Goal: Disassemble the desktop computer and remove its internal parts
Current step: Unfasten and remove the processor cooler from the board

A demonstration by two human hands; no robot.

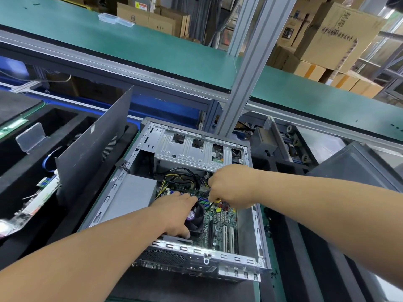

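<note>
An open desktop case (259, 227) lies on its side in front of me, its green motherboard (220, 223) exposed. My left hand (176, 212) rests on the black CPU fan (196, 216), fingers stretched toward the memory slots. My right hand (231, 188) is curled over the board's upper edge and grips a thin black tool or cable with a yellow tip (218, 200); what it is I cannot tell. A grey power supply (133, 192) fills the case's left side, with yellow and black cables (174, 177) running from it. A silver drive cage (196, 149) spans the far end.
The removed grey side panel (93, 149) stands upright left of the case. Black foam trays (32, 171) on the left hold boards and a blue cable. A vertical aluminium post (246, 68) rises behind the case. A green shelf (130, 44) runs overhead. Another dark case (357, 166) stands right.
</note>
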